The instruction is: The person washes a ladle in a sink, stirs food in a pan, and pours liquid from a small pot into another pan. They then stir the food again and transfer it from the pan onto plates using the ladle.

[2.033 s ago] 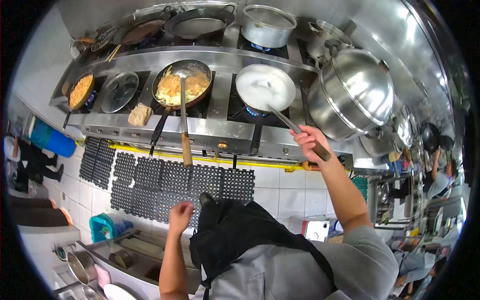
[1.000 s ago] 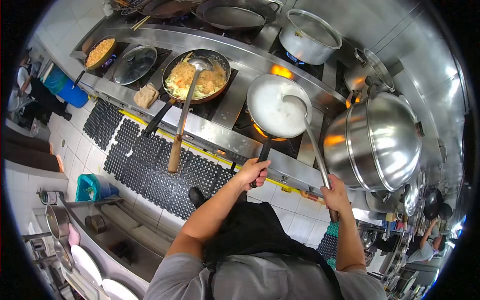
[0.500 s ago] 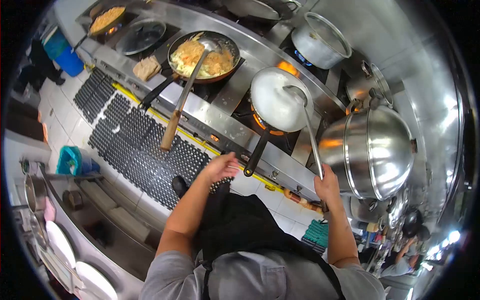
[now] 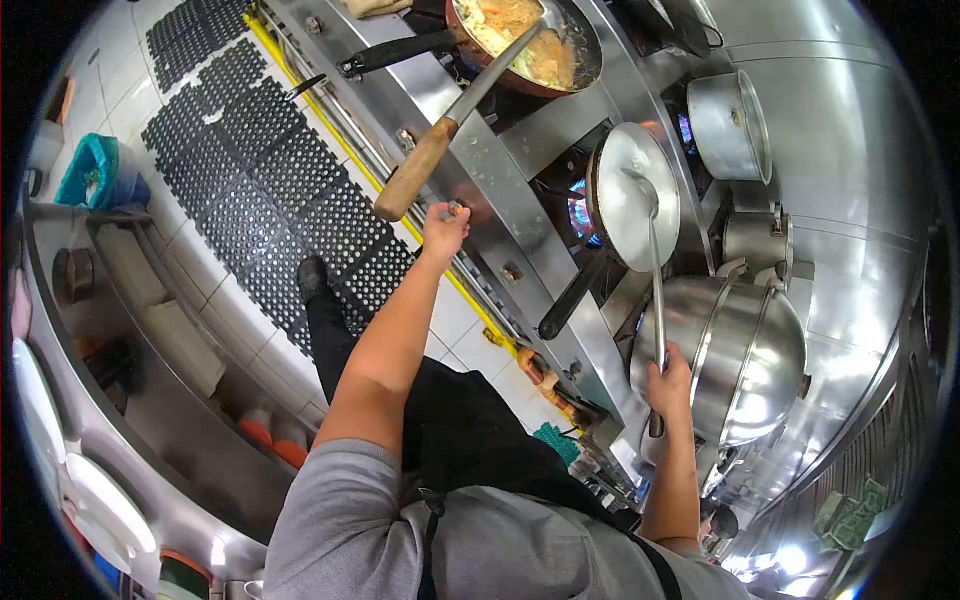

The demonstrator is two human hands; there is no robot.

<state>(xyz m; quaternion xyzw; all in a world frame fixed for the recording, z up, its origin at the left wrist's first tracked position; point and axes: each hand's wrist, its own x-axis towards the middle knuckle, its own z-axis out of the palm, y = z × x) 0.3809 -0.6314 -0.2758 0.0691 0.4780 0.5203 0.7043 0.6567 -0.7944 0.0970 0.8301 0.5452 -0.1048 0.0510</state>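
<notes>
Holding a long metal ladle [image 4: 656,275], the right hand [image 4: 670,380] has its fingers clamped on the handle, near the front edge of the steel stove [image 4: 562,130]. The ladle's round end dips into white liquid [image 4: 632,205] in a pan [image 4: 597,208]. That pan sits over a burner close to the stove's front edge, with a blue flame [image 4: 580,212] under it, and its black handle [image 4: 572,297] sticks out toward the front. The left hand [image 4: 446,235] reaches to the front edge, touching a knob [image 4: 456,209]. Its fingers are curled in, but I cannot tell if they pinch the knob tight. Farther left on the stove is a frying pan [image 4: 592,60] full of yellow and orange food [image 4: 515,50]. A second ladle [image 4: 418,170] rests in it, and its wooden handle pokes out past the front edge. A big, round steel pot [image 4: 720,360] bulges by the stove's right end, just beside the right hand. Nearer the back edge stands a silver pot [image 4: 728,128]. Black mats [image 4: 260,190] cover part of the white floor, beside a yellow pipe [image 4: 318,112].
</notes>
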